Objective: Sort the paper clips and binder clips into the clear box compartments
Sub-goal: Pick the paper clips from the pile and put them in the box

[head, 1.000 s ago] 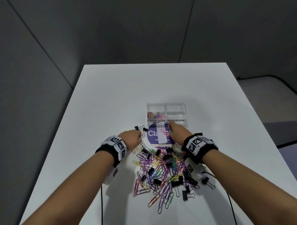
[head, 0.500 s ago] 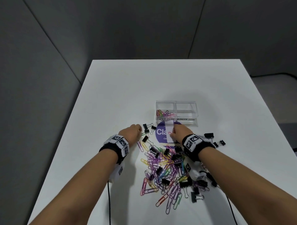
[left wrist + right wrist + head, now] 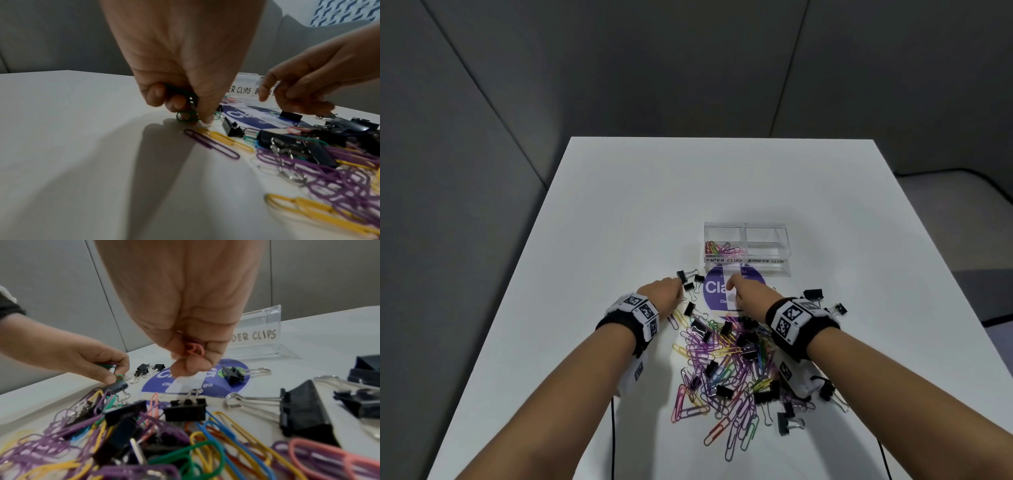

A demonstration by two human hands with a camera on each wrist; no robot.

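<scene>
A clear two-compartment box stands mid-table, labelled for paper clips on its left half and binder clips on its right. Several coloured paper clips lie in the left half; the right half looks empty. A mixed pile of paper clips and black binder clips lies between my forearms. My left hand pinches green paper clips at the pile's left edge, fingertips on the table. My right hand hovers over the purple sticker, fingers curled round a pink paper clip.
The white table ends at a dark wall behind and drops off on both sides. Loose black binder clips lie right of my right wrist and a few more by my left fingers. Black cables hang at the near edge.
My right hand has drawn back a little from the box toward the sticker. My left hand stays at the pile's left edge among the clips. The head view shifted.
</scene>
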